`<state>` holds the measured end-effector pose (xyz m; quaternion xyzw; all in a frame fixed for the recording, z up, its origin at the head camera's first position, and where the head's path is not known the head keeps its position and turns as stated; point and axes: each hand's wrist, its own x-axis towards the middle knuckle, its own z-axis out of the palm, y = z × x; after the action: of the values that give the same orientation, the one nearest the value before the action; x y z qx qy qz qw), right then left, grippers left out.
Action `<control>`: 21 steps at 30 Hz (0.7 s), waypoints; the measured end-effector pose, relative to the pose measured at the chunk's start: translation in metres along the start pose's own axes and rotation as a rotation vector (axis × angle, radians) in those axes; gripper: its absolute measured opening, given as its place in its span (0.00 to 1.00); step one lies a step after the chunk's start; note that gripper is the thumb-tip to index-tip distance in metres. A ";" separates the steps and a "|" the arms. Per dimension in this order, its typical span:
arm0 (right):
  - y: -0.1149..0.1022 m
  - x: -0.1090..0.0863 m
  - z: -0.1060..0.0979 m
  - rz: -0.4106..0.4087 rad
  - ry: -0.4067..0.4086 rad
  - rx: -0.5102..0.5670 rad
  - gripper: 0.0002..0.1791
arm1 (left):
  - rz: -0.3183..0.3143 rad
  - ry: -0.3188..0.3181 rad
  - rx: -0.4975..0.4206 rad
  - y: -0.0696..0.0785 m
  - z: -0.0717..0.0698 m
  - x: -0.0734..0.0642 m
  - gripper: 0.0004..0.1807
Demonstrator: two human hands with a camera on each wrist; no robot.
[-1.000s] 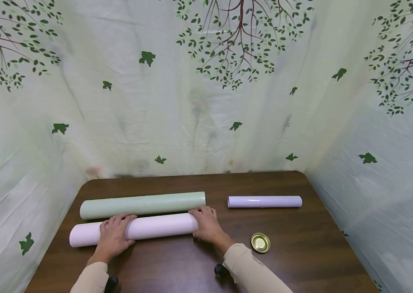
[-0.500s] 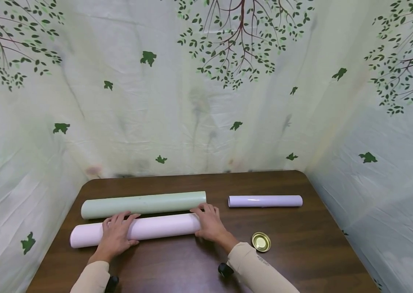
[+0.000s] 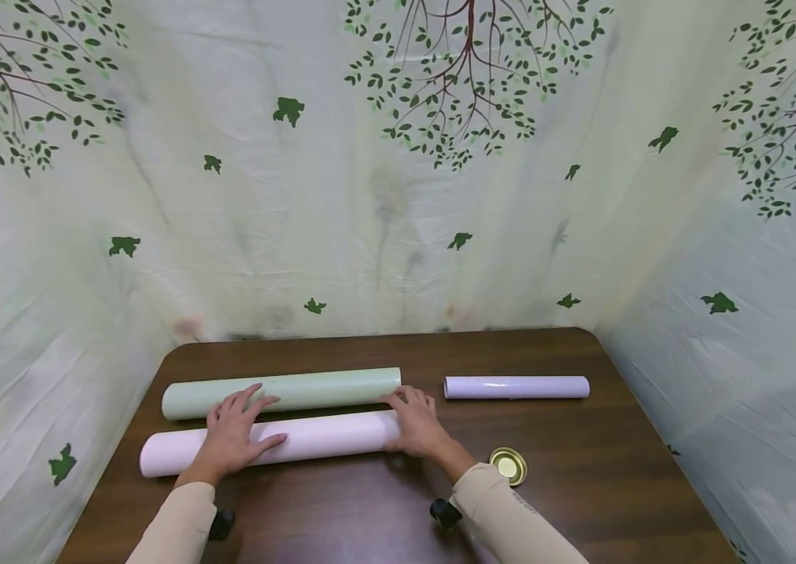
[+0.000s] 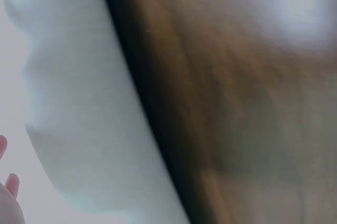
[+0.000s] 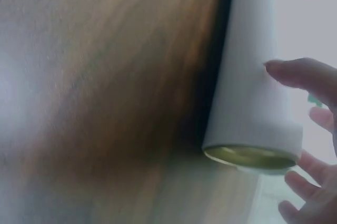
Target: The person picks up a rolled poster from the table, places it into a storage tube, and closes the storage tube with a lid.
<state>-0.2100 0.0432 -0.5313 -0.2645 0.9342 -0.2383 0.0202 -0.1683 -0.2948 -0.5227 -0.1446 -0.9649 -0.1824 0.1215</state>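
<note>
Left hand (image 3: 232, 439) and right hand (image 3: 417, 423) stand spread at the pale pink tube (image 3: 334, 435)

The left hand is wide, its fingers pointing forward above the tube's left part and its thumb stretched to the right; whether it touches, one cannot tell. The right hand, also wide, is at the tube's right end, with the thumb at the near side and the other fingers reaching past it; the contact is not clear.

The largest thing is a wrinkled sheet (image 3: 257, 211), printed with leafy branches, which surrounds the back and both sides. Before it stands a dark brown wooden table (image 3: 341, 509). The pink tube lies there lengthwise, left of the middle, nearer to the person than the other tubes. In the right wrist view its end shows a gold-olive rim. Just behind it, almost parallel, lies a pale green tube (image 3: 320, 388); the left fingertips overlap it in the head view. A shorter, thinner, glossy lavender tube (image 3: 516, 387) lies well to the right. The smallest is a round gold-coloured lid (image 3: 508, 467), beside the right sleeve (image 3: 511, 513).
</note>
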 end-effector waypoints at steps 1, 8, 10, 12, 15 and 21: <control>0.001 0.000 -0.002 -0.001 0.000 0.009 0.41 | 0.000 0.001 -0.002 0.000 -0.001 0.003 0.35; 0.017 -0.005 -0.019 -0.014 -0.012 0.125 0.40 | -0.044 -0.047 -0.025 -0.001 -0.004 0.027 0.38; 0.023 -0.007 -0.024 -0.008 -0.003 0.144 0.40 | -0.046 -0.058 -0.040 -0.001 -0.005 0.035 0.39; 0.029 -0.008 -0.031 0.011 0.007 0.152 0.40 | -0.044 -0.063 -0.066 -0.002 -0.005 0.042 0.38; 0.040 -0.010 -0.042 0.047 0.032 0.150 0.39 | -0.053 -0.079 -0.123 -0.003 -0.005 0.052 0.39; 0.070 -0.016 -0.064 0.113 0.089 0.120 0.39 | -0.103 -0.134 -0.193 -0.006 -0.006 0.063 0.44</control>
<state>-0.2411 0.1313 -0.5081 -0.1988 0.9317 -0.3040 0.0082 -0.2282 -0.2879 -0.5007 -0.1176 -0.9550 -0.2705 0.0329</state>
